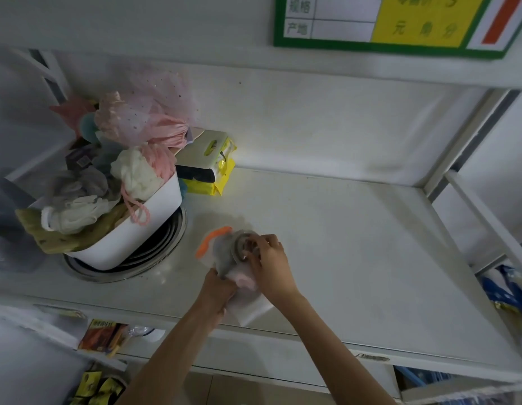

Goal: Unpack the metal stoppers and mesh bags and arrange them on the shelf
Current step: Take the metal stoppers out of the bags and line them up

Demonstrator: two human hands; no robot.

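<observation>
A clear plastic bag [253,309] with an orange zip strip [211,239] lies on the white shelf [356,244], near its front edge. My left hand [217,287] grips the bag's lower part. My right hand [270,263] pinches a round metal stopper [241,246] at the bag's upper end. Something pink [246,280] shows through the plastic between my hands. At the left, a white tub [137,238] overflows with mesh bags and bath puffs in pink, white and grey [131,171].
The tub sits on stacked round metal rings [163,247]. Yellow and white packets [207,168] lie behind it by the back wall. A green-framed price sign [400,21] hangs on the shelf above. Lower shelves hold packets [102,336], and blue packs [502,290] sit at the right.
</observation>
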